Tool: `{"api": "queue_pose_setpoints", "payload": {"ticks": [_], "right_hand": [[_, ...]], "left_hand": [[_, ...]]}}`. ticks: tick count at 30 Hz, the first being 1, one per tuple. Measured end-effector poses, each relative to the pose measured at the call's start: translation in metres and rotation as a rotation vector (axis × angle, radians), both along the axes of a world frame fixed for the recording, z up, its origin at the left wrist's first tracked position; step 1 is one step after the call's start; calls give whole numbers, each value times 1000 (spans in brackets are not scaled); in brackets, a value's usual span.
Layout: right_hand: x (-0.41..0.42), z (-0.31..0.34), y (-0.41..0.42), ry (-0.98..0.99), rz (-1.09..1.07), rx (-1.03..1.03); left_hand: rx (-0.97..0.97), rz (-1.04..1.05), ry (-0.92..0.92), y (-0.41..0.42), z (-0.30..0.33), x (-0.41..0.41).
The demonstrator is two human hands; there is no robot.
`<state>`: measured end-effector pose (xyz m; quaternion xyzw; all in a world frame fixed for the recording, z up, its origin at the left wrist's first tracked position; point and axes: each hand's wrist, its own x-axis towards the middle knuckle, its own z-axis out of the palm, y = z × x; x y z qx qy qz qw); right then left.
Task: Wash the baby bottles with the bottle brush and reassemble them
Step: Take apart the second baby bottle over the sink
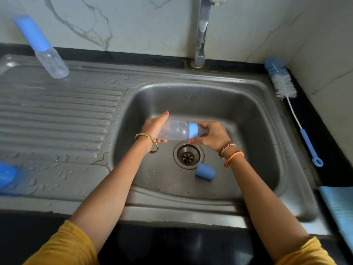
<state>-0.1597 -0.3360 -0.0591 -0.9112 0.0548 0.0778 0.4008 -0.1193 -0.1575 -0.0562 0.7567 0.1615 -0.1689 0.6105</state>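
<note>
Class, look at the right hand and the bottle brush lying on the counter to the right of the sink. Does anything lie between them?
Nothing visible does. The right hand grips the bottle at its collar; only bare sink lies between it and the brush.

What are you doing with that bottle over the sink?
A person holds a clear baby bottle sideways over the sink basin. The left hand grips its base, and the right hand is on the end with the blue collar. A loose blue cap lies in the basin near the drain. The bottle brush lies untouched on the counter to the right, and another capped bottle stands on the draining board. No water runs from the tap.
</note>
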Motion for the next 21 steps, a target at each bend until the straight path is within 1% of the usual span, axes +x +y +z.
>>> {"api": "queue_pose_setpoints", "payload": {"ticks": [2, 3, 4, 6, 7, 8, 10, 13, 16, 19, 20, 21], "right_hand": [[-3, 1, 4, -156, -12, -276], [-5, 2, 6, -239, 2, -352], [-8, 2, 8, -376, 41, -405], [-6, -2, 9, -663, 164, -497], [-5, -6, 8, -754, 215, -522], [-3, -8, 8, -800, 254, -530], [-1, -9, 7, -844, 299, -532], [0, -7, 11, -890, 341, -569], [1, -10, 15, -872, 377, -520], [1, -14, 15, -815, 363, -459], [1, -13, 14, -747, 340, -429], [0, -9, 14, -612, 305, -395]], "left_hand": [[-84, 19, 221, 0, -3, 0], [-97, 4, 307, 2, -4, 0], [-82, -32, 376, 3, -4, -1], [-16, -137, 452, 7, -5, -2], [-1, -174, 461, 9, -3, -3], [-4, -190, 461, 10, 0, -3], [-12, -224, 457, 12, 3, -4], [38, -278, 477, 14, 3, -4], [98, -320, 522, 15, 5, -8], [90, -272, 512, 15, 4, -9], [92, -245, 497, 15, 2, -7], [100, -205, 475, 16, -2, -6]]}}
